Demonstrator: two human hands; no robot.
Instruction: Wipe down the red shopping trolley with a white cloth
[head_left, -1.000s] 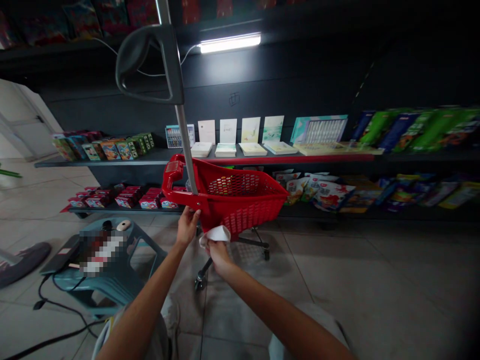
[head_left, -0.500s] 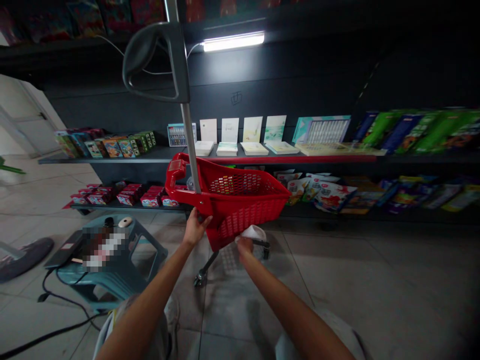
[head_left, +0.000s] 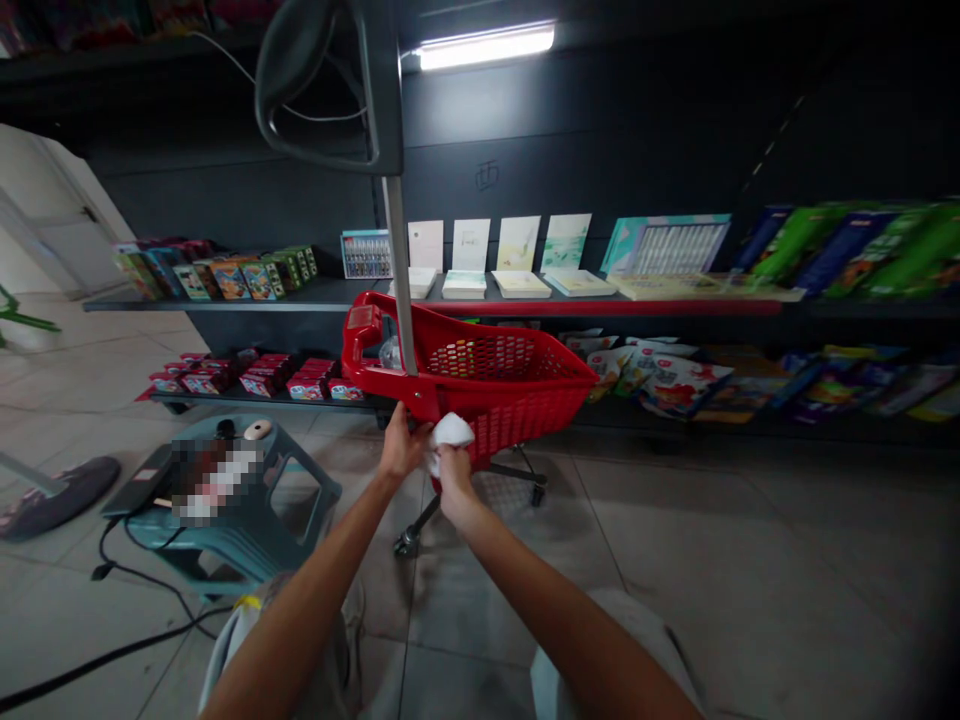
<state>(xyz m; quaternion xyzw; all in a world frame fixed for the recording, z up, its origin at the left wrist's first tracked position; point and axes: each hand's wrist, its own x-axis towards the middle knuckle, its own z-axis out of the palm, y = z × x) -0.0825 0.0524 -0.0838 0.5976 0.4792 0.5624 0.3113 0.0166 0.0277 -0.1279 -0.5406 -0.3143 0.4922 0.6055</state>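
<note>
Head view: red plastic shopping cart [head_left: 510,395] tilting, its basket's long axis extending rightward from the hands.
Left hand [head_left: 401,447]: gripping the rim.
Right hand [head_left: 457,485]: pressing a white cloth [head_left: 452,432] against the basket, nearer its body.

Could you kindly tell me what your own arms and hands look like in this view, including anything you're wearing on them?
Both forearms are bare, with no sleeves reaching them. The left hand and right hand are ungloved, and no watch or bracelet shows on either wrist. Light grey clothing shows below the arms.
</note>
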